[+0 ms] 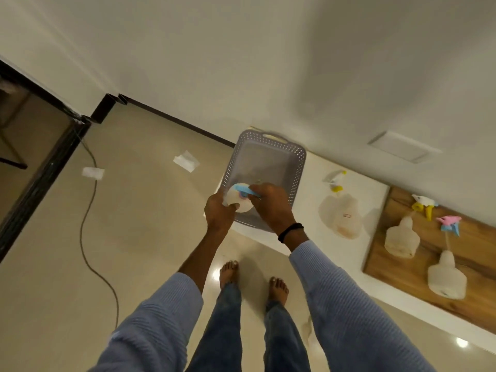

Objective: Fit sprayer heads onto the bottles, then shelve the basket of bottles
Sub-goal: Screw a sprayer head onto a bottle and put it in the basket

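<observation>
1. head view, position: the left hand [220, 210] grips a pale bottle [237, 204] round its body. the right hand [269, 202] is closed round the blue sprayer head [245, 189] at the bottle's neck. both are held over the near corner of the grey basket [268, 157], which stands on the white counter [311, 183].
2. step in hand, as judged: the sprayer head is being tightened onto the neck.
3. procedure: hold the bottle fixed in the left hand and turn only the head. keep the head in line with the neck so that the thread does not cross. stop when it feels firm, since the soft bottle may buckle under a hard squeeze.
4. pose: both forearms reach forward and converge at the bottle. the right wrist, which wears a black band [290, 232], bends inward over the top. the left hand comes up from below and beside the bottle.
5. remaining work: a second bottle [341, 216] lies on the counter to the right of the basket. two more bottles lie on a wooden board [477, 264] with coloured heads near their necks. whether any of these heads is seated cannot be told.
</observation>
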